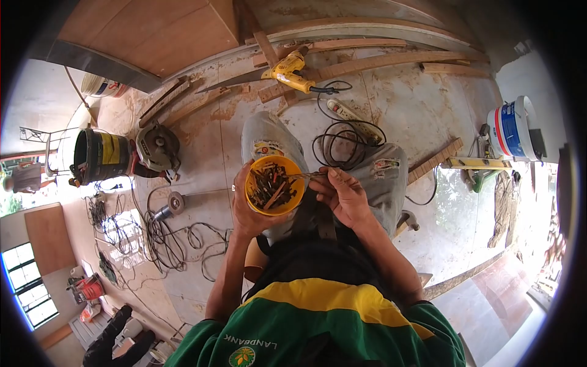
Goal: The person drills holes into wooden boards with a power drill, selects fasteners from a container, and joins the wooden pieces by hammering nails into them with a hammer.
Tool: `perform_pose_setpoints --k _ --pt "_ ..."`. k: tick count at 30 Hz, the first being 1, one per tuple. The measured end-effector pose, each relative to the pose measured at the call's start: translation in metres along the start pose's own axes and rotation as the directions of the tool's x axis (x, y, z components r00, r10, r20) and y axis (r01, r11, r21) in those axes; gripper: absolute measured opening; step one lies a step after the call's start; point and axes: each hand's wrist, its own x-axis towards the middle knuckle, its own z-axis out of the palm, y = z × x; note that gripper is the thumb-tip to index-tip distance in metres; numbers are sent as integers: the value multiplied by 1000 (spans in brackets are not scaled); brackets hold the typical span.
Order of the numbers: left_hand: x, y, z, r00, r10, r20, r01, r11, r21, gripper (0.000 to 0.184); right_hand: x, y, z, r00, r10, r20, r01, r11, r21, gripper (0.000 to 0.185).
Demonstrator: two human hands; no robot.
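A yellow tub [278, 212] rests in the grip of my left hand [244, 214], its fingers wrapped round the side and a ring showing on one. Inside lies a jumble of dark, rusty nails or screws [272, 188]. My right hand [345, 197] is at the right of the tub, thumb and fingers pinched on a thin metal piece [301, 176] that reaches over the rim. Whether that piece is a nail or a bit, I cannot tell. Both hands are above my lap, between my knees in grey trousers [269, 131].
Ahead lie a yellow drill [292, 70], a power strip [354, 121] with coiled cable, and wooden boards [379, 63]. On the left are a circular saw [158, 147], an angle grinder [170, 206], tangled cords and a black bucket [101, 156]. A white-and-blue bucket [510, 128] stands right.
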Motion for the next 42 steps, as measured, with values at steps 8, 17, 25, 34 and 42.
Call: perform_pose_setpoints --k 8,17,25,34,42 --pt "-1 -5 -1 999 46 14 -47 998 48 121 7 -7 -9 989 -149 3 149 988 -35 30" --pt "2 1 2 990 138 -10 -138 990 7 117 8 -47 21 961 -277 15 274 939 -206 23" --pt "-2 -7 6 992 123 -27 -124 992 -28 115 10 -19 72 709 41 704 702 -140 -698 11" --pt "6 -2 2 976 217 -2 -217 976 21 114 36 -6 92 731 460 504 681 -448 -579 14" --pt "-3 -12 -1 994 109 -7 -109 994 -32 118 23 -56 55 834 -386 394 517 297 -803 16"
